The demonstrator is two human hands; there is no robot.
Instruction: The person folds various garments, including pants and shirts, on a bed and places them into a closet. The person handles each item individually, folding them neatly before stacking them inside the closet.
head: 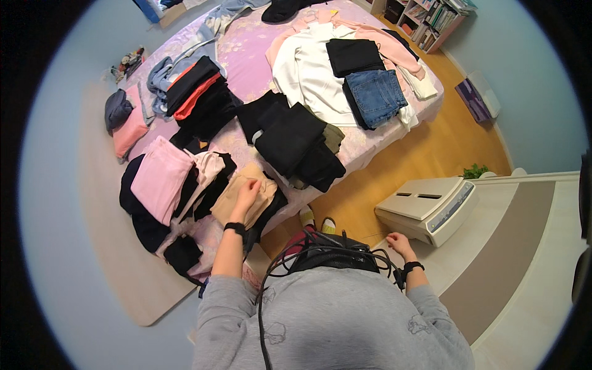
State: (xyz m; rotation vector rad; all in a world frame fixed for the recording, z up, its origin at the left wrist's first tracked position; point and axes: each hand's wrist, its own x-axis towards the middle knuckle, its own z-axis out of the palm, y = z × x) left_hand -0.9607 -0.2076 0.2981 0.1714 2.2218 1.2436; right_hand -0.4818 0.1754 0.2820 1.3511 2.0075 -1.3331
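Observation:
My left hand (249,194), fingers curled, is over a folded beige garment (230,196) on the near edge of the bed. The fingertips are turned from view, so I cannot tell if they grip the cloth. Black clothing (270,210) lies under and beside the beige piece. To its left are a crumpled cream garment (208,166) and folded pink trousers (162,178) on black clothes. Farther right is a stack of folded black garments (291,138). Away from the bed, at my right side, my right hand (399,245) hangs with loosely bent fingers and nothing visible in it.
A white appliance with a control panel (428,208) stands on the floor beside my right hand. Across the bed (240,51) lie a white top (310,69), folded jeans (377,95) and a black-and-red pile (199,92). Black cables (296,252) hang at my waist.

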